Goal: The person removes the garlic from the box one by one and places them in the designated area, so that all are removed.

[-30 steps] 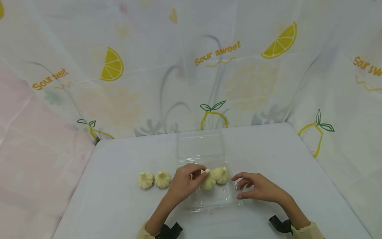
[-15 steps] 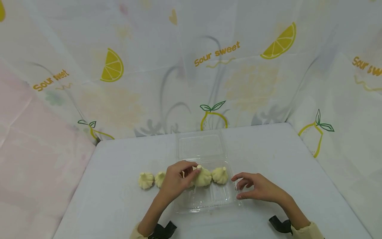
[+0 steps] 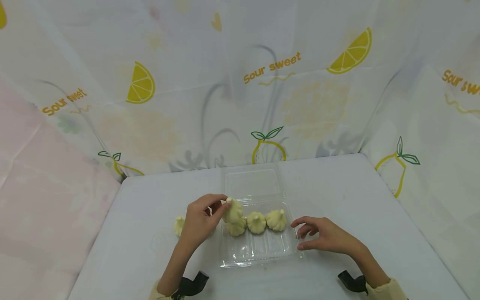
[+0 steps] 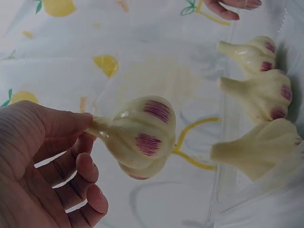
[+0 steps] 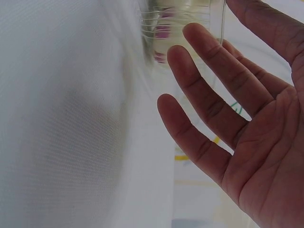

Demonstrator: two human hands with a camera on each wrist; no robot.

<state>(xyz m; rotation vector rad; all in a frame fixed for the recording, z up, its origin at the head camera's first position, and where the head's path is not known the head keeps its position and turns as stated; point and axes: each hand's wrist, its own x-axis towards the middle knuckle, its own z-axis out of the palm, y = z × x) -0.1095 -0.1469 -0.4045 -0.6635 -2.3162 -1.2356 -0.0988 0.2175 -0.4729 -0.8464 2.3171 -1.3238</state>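
A garlic bulb with purple streaks hangs from my left hand; thumb and forefinger pinch its stem. In the head view that bulb is over the left side of a clear plastic clamshell box. Inside the box three garlic bulbs sit in a row along the back, and the held one partly covers the leftmost. My right hand is at the box's right edge, fingers spread and relaxed, holding nothing. Whether it touches the box I cannot tell.
Left of the box, another garlic bulb lies on the white table, partly hidden by my left hand. The box's clear lid lies folded back behind it. A lemon-print cloth stands at the table's back edge.
My left hand has moved left and a little up, carrying the pinched garlic bulb from the middle of the box to its left side. My right hand has stayed put.
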